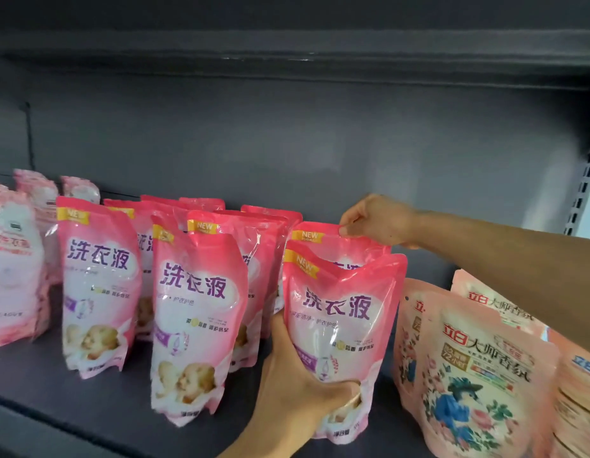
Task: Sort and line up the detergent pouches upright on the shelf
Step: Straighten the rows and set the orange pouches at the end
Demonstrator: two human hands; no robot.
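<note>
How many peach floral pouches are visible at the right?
3: front floral pouch, one behind it, and a stack at the frame edge. More may be hidden.

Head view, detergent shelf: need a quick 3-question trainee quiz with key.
1. True or false: the left hand holds the lower part of the front pink pouch.
2. What does the right hand pinch? A) the top edge of the rear pink pouch B) a floral pouch C) the shelf
3. Fill in: the floral pouches sit to the ___ of the pink ones.

Key: 1 true; 2 A; 3 right.
</note>
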